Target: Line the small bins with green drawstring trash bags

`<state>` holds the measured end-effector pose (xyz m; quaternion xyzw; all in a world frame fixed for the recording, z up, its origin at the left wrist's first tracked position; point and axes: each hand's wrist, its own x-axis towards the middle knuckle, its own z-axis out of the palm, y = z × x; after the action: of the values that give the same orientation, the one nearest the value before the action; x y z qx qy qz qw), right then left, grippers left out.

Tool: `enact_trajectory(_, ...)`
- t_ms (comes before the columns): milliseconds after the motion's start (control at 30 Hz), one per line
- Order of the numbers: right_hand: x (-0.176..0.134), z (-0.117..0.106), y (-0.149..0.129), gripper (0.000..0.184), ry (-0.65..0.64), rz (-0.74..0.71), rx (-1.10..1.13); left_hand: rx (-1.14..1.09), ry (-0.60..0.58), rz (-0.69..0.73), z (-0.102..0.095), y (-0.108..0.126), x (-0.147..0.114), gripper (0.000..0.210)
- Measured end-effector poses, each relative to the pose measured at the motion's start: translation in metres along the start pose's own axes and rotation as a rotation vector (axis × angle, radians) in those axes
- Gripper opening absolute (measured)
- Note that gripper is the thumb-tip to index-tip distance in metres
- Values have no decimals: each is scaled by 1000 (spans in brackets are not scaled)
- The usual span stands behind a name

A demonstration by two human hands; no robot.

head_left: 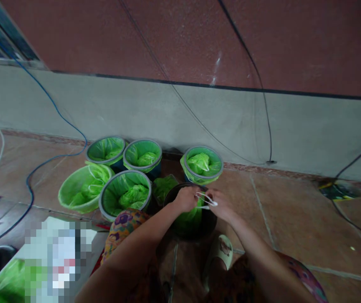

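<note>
A dark round bin (pixel 210 230) stands on the floor between my feet, with a green plastic bag (pixel 188 223) inside it. Above the bin's mouth, my left hand (pixel 186 199) pinches a white drawstring (pixel 206 198) of the bag. Facing it from the right, my right hand (pixel 220 204) has its fingers closed on the same white string. Loops of the string stretch across the short gap between both hands. My forearms hide part of the bin's rim.
Several lined bins with green bags stand by the wall, including a grey-rimmed bin (pixel 102 206) and a green-covered basin (pixel 73 206). A blue cable (pixel 30 189) crosses the floor at left. A pale box (pixel 88 252) is lower left; a slipper (pixel 226 248) shows below.
</note>
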<state>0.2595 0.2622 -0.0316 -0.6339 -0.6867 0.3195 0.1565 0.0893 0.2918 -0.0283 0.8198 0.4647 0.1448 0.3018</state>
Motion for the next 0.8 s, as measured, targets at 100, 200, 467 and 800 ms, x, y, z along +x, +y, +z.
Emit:
enact_trajectory(100,2,-1,-5,29,40,-18,71,90,-21,138,-5,3,-3,25)
enact_trajectory(200,4,4,-6,28,14,-60,229,125,-46,222,-6,5,-4,23)
enact_trajectory(467,10,11,3,15,-41,-102,355,236,32,316,-9,8,-8,16)
enact_trajectory(800,-9,-22,-25,34,-249,77,890,210,334,490,-16,10,-8,20)
